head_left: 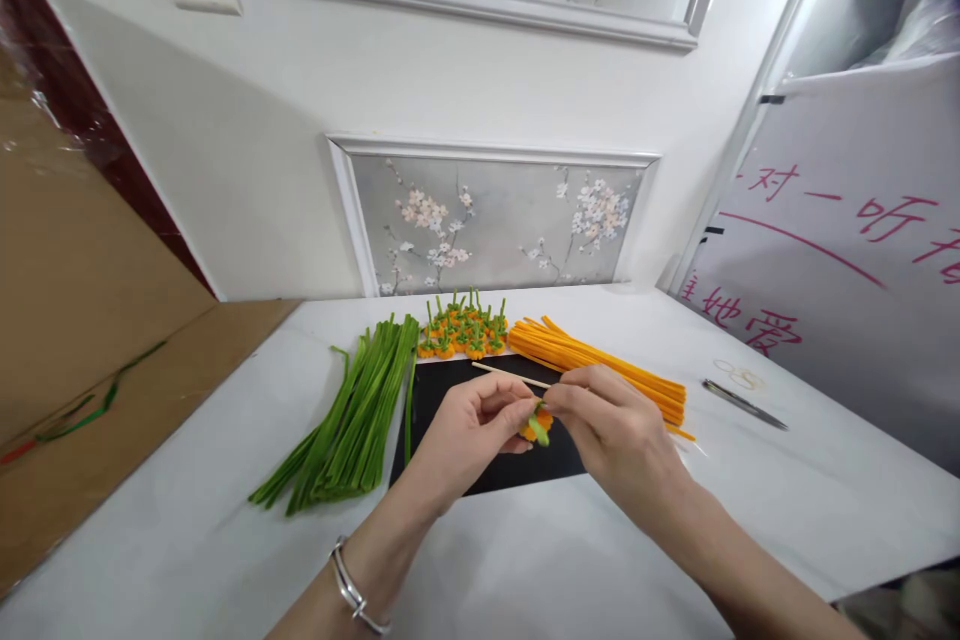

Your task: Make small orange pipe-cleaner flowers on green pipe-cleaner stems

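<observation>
Above the black mat (442, 390), my left hand (480, 420) pinches a small orange pipe-cleaner pumpkin (531, 428) with a green piece on it. My right hand (619, 420) meets it from the other side, thumb and fingertips closed at the green pipe cleaner (541, 432). Where exactly the right fingertips grip is partly hidden. Just beyond my hands a thin wooden stick (510, 374) lies across the mat, its right end running behind my right fingers. Several finished-looking orange pumpkins (461, 332) with upright green stems stand grouped behind the mat.
A thick bundle of green pipe cleaners (352, 420) lies left of the mat. Orange pipe cleaners (600, 365) are bundled at the right. Farther right rest a pair of tweezers (744, 404) and pale loops (739, 375). A cardboard box (112, 400) borders the white table (225, 540).
</observation>
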Motion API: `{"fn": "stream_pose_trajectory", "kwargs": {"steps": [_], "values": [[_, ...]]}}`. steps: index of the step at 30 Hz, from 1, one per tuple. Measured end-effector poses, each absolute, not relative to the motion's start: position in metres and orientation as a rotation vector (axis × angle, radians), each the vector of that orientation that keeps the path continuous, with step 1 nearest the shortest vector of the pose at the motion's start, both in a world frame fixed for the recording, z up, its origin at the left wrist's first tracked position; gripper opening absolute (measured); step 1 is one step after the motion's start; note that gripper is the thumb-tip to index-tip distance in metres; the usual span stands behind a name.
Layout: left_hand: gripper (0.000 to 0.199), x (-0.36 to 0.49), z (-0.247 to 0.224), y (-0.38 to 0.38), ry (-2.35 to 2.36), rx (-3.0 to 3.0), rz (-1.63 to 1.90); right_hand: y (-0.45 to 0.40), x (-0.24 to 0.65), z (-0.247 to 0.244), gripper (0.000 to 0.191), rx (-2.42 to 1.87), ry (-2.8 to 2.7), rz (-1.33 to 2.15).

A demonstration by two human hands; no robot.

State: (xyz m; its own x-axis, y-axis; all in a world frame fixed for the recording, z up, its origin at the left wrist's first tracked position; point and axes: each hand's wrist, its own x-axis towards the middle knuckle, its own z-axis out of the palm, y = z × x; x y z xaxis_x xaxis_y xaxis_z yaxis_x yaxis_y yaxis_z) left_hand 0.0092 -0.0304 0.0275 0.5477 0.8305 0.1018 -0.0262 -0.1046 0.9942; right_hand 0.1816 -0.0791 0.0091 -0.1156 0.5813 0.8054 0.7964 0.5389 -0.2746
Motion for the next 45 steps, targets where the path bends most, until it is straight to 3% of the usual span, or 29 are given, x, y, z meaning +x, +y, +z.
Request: {"fn": "stream_pose_trajectory", "kwargs": {"steps": [6, 18, 22, 27, 34, 42, 45], "values": [[0.02, 0.014, 0.019, -0.025, 0.75, 1.582, 0.974, -0.081, 0.172, 0.011, 0.023, -1.221, -1.848, -0.526], [0.014, 0.017, 0.011, -0.028, 0.88, 1.89, 1.141, -0.077, 0.162, 0.026, 0.024, -1.397, -1.683, 0.384], [0.013, 0.016, 0.011, -0.031, 0.863, 1.853, 1.12, -0.075, 0.162, 0.025, 0.021, -1.272, -1.444, 0.79], [0.012, 0.016, 0.008, -0.033, 0.784, 1.836, 1.143, -0.07, 0.162, 0.018, 0.031, -1.125, -1.192, 1.036], [0.014, 0.019, 0.004, -0.029, 0.751, 1.76, 1.171, -0.069, 0.163, 0.012, 0.026, -1.108, -1.138, 1.056], [0.014, 0.018, 0.01, -0.032, 0.706, 1.666, 1.127, -0.067, 0.169, 0.01, 0.01, -1.194, -1.343, 0.659], [0.013, 0.018, 0.009, -0.033, 0.712, 1.646, 1.141, -0.067, 0.169, 0.009, 0.014, -1.194, -1.309, 0.722]]}}
